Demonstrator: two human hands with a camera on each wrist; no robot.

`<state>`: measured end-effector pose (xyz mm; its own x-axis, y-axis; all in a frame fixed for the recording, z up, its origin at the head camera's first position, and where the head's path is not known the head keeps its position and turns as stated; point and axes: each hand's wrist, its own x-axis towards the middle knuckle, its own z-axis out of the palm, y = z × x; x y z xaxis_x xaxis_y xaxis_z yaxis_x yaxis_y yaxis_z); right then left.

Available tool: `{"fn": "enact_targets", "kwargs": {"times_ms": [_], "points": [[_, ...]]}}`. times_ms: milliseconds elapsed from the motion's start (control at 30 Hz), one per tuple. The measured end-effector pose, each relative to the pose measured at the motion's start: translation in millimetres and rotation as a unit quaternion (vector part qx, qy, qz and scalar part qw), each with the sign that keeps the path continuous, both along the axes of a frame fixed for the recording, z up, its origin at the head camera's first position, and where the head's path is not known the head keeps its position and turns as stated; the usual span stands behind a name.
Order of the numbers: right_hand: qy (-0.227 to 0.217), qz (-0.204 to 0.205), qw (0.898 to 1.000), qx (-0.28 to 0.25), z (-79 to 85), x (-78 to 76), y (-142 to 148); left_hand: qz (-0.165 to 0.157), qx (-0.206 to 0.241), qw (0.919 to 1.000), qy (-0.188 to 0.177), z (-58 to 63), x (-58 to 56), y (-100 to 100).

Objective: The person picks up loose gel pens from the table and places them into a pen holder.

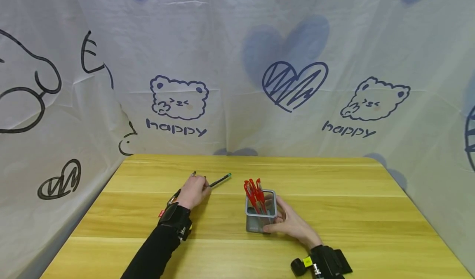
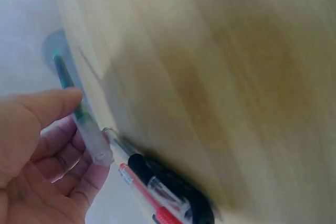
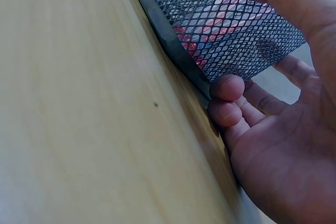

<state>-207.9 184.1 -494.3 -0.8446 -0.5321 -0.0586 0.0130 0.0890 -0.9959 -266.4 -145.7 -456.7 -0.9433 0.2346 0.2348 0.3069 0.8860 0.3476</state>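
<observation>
My left hand (image 1: 194, 191) pinches a slim pen (image 1: 221, 180) with a green end and a dark barrel; the left wrist view shows thumb and fingers around it, its clear end (image 2: 97, 142) pointing down. Beside those fingers lie a black pen (image 2: 176, 190) and a red pen (image 2: 142, 187), both on the table. To the right stands a square mesh pen holder (image 1: 256, 224) with several red pens (image 1: 253, 198) leaning in it. My right hand (image 1: 293, 225) grips its right side, thumb at the front and other fingertips low by the base rim (image 3: 170, 45).
The light wooden table (image 1: 230, 254) carries all of this. A white cloth (image 1: 237, 130) with drawn bears and hearts hangs behind the far edge and along the sides. A pen end (image 1: 193, 173) pokes out beyond the left hand.
</observation>
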Motion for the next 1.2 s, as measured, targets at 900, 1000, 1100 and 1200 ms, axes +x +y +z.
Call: {"fn": "enact_targets", "kwargs": {"times_ms": [900,1000,1100,1200], "points": [[0.000,0.005,1.000,-0.011,0.8,0.6,0.5,0.029,0.228,0.9731,0.019,62.2,6.4,-11.6],[0.002,0.003,1.000,-0.006,0.7,0.5,0.5,0.035,0.269,0.9618,0.038,70.5,8.0,-6.6],[0.001,0.003,1.000,-0.003,0.6,0.3,0.6,0.043,0.324,0.9437,0.053,79.4,9.6,-1.2],[0.003,0.004,1.000,-0.001,0.5,0.3,0.7,0.045,0.379,0.9222,0.064,87.6,11.4,4.4]]}}
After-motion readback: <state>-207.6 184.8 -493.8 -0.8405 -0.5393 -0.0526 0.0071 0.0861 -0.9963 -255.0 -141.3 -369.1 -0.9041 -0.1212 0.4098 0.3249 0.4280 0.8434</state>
